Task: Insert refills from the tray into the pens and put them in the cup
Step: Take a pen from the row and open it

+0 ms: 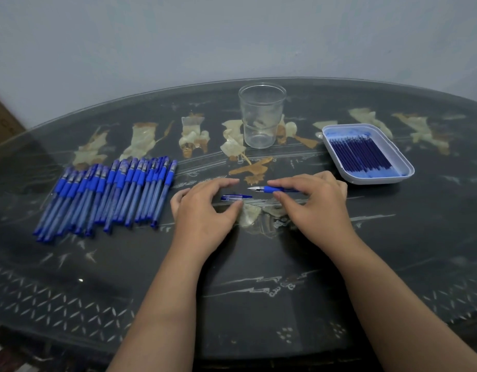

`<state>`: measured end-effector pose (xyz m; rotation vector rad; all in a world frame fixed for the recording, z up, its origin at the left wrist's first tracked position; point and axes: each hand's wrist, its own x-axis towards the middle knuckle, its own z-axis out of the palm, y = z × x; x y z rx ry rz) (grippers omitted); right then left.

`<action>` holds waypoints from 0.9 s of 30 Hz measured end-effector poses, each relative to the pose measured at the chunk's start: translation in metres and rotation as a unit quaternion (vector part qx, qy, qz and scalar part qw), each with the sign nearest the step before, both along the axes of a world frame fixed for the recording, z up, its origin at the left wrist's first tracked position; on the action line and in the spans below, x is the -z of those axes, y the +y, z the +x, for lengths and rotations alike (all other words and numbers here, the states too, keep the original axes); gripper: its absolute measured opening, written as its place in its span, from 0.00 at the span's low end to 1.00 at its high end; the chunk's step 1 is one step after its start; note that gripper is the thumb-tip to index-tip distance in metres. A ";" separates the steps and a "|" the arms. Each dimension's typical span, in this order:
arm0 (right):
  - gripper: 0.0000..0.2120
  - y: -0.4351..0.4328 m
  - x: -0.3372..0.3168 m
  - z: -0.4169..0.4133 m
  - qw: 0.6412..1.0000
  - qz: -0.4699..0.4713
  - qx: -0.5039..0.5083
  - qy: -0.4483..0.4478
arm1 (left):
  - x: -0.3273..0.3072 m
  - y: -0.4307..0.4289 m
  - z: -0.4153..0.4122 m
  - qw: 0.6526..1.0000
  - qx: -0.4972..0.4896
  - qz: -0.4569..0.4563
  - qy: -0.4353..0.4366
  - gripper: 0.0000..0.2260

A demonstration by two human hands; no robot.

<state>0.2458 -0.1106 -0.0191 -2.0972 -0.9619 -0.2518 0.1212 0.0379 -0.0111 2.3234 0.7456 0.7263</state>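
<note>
while the right hand (312, 200) pinches the pen (272, 189), tip toward 9 o'clock, the left hand (205, 208) arches over the loose cap (236, 197), grip unclear; cup (261, 116) at 12 o'clock, tray (374, 181) at 2. nudged, the cap may skid across the glossy table (259, 264).

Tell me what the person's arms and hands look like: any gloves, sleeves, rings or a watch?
The left hand and right hand are bare: no gloves, and no rings that I can see. The left forearm and right forearm are bare too, with no sleeves, watch or bracelet in view down to the bottom edge of the picture.
</note>
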 end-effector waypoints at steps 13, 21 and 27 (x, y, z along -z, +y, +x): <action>0.08 0.000 0.004 -0.001 0.998 0.023 -0.057 -0.013 | 0.006 -0.004 0.006 0.994 0.058 0.074 -0.056 0.02; 0.08 0.001 0.003 -0.003 0.997 0.049 -0.058 -0.021 | 0.007 -0.007 0.006 0.993 0.046 0.095 -0.056 0.13; 0.08 0.001 0.004 -0.003 0.997 0.049 -0.054 -0.021 | 0.011 -0.002 0.006 0.995 0.069 0.062 -0.048 0.01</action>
